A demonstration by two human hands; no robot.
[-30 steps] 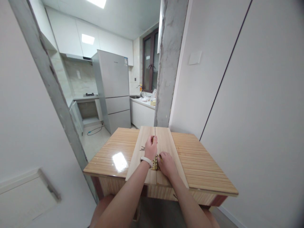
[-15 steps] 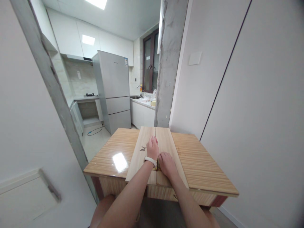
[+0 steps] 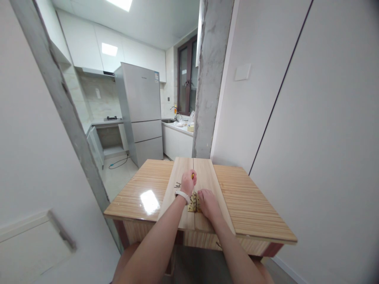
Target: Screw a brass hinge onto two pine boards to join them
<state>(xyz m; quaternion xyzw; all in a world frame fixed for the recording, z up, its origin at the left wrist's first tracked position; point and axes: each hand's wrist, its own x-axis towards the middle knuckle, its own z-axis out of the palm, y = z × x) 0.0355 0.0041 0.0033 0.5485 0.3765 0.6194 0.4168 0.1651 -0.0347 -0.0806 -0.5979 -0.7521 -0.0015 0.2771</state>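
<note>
Two pale wooden boards [image 3: 207, 175] lie side by side on a striped wooden table [image 3: 251, 205], with a thin seam between them. A brass hinge [image 3: 194, 204] sits across that seam near the front. My left hand [image 3: 188, 182], with a white band at the wrist, is closed on a small tool with a yellow tip, held just above the hinge. My right hand [image 3: 208, 203] rests on the right board beside the hinge, its fingers pressed against the hinge's edge. A few dark screws [image 3: 177, 184] lie on the left board, close to my left hand.
A grey concrete pillar [image 3: 210, 79] rises behind the table, and white walls close in on both sides. Beyond the left opening are a silver fridge [image 3: 140, 110], a white counter with a sink [image 3: 174, 138] and a cable on the floor.
My left hand drew back from the seam to sit above the hinge, and the tool's yellow tip shows now. The hinge is less covered. My right hand barely moved.
</note>
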